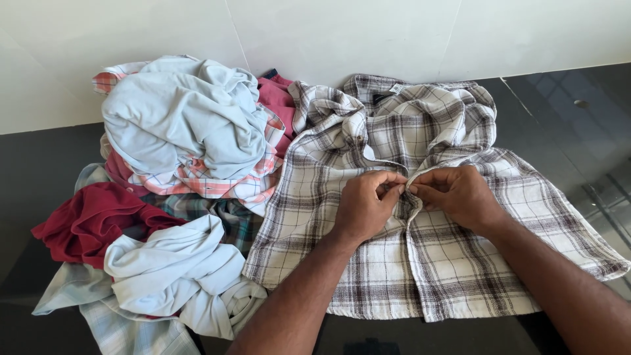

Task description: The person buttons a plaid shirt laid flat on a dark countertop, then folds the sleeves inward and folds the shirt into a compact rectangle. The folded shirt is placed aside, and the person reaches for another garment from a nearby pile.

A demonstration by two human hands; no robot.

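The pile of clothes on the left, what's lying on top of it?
A crumpled pale blue shirt tops the pile of clothes, over a white and pink checked shirt. A dark red garment shows lower down. What lies deeper is covered.

- A brown-and-white plaid shirt [447, 263] lies spread front-up on a dark floor [39, 171].
- The left hand [365, 207] and right hand [457, 194] pinch its front placket, apparently at 1 button.
- A heap of clothes [177, 151] sits just left.
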